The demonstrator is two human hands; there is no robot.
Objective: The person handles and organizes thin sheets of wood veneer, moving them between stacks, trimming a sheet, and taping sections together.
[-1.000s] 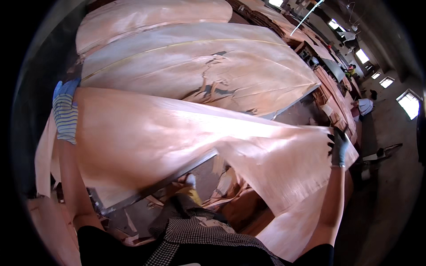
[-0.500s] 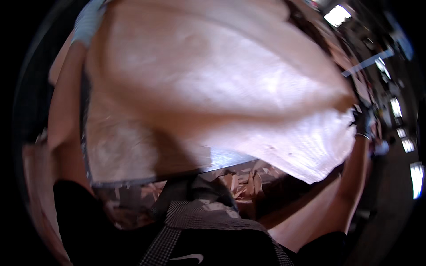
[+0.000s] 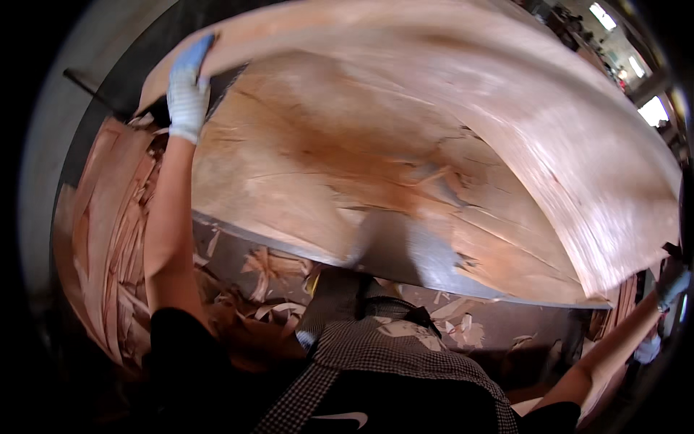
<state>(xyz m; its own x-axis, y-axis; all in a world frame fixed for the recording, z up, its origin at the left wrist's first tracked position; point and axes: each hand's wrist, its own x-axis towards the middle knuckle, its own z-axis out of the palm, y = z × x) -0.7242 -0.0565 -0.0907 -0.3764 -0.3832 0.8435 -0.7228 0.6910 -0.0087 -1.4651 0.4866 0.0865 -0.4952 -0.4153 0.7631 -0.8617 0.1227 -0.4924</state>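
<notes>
A large, thin sheet of wood veneer [image 3: 571, 145] arches in the air across the far side, its right part blurred by motion. My left hand [image 3: 189, 94], in a white glove with blue fingers, is closed on its near edge toward the left end. At the far right, my gloved right hand [image 3: 672, 283] grips its right end; the fingers are dark and partly hidden. Below the raised sheet, another veneer sheet [image 3: 289, 155] with splits and torn, brownish patches lies on a grey metal-topped table [image 3: 405, 249].
Long veneer strips [image 3: 108, 239] are heaped at the left, beside my left forearm. Broken veneer scraps [image 3: 271, 267] litter the floor between the table and me. A pale blue glove-like shape [image 3: 647, 350] shows below my right hand. Bright windows [image 3: 654, 111] stand in the far right background.
The raised sheet has swung away and to the right, uncovering the torn veneer on the table. My left hand has come nearer and inward; my right hand has moved outward and lower.
</notes>
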